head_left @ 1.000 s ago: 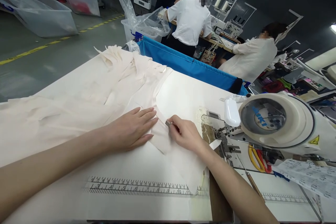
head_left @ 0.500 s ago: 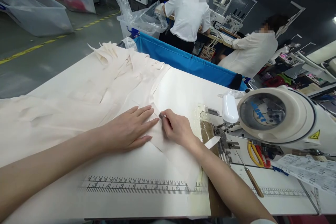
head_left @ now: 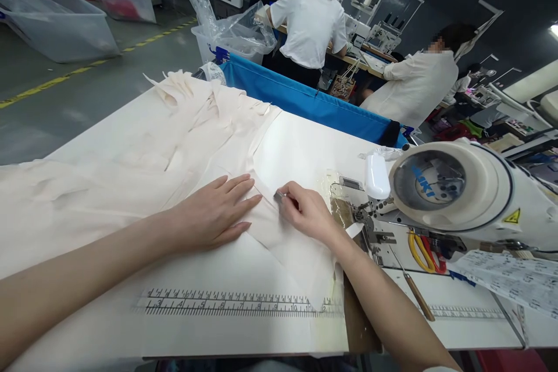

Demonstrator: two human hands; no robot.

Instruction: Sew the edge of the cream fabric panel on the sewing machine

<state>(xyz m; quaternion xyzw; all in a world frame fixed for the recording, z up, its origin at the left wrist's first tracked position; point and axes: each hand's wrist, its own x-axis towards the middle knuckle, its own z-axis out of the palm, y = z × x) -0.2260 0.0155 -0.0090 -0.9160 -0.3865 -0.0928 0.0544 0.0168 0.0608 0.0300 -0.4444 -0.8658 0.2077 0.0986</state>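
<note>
A cream fabric piece (head_left: 300, 250) lies on the white table, joined to or overlapping a larger spread of the same fabric (head_left: 117, 168). My left hand (head_left: 218, 212) rests flat on the cloth, its fingers stretched out and a little apart. Just to its right, my right hand (head_left: 307, 212) is closed in a pinch round a small grey metal tool (head_left: 278, 195). Only the tool's tip shows, against the fabric along a folded or seamed edge; its kind is hidden by the fingers.
A white sewing machine (head_left: 483, 192) stands at the right, with a white case (head_left: 377, 176) beside its head. Yellow-and-red-handled scissors or pliers (head_left: 422, 251) and a wooden-handled awl (head_left: 421, 297) lie below it. A blue cloth trough (head_left: 305, 102) borders the far edge; co-workers sit beyond.
My right hand has slid a little to the right along the fabric edge with the metal tool. My left hand stays in place on the cloth. The view has shifted slightly.
</note>
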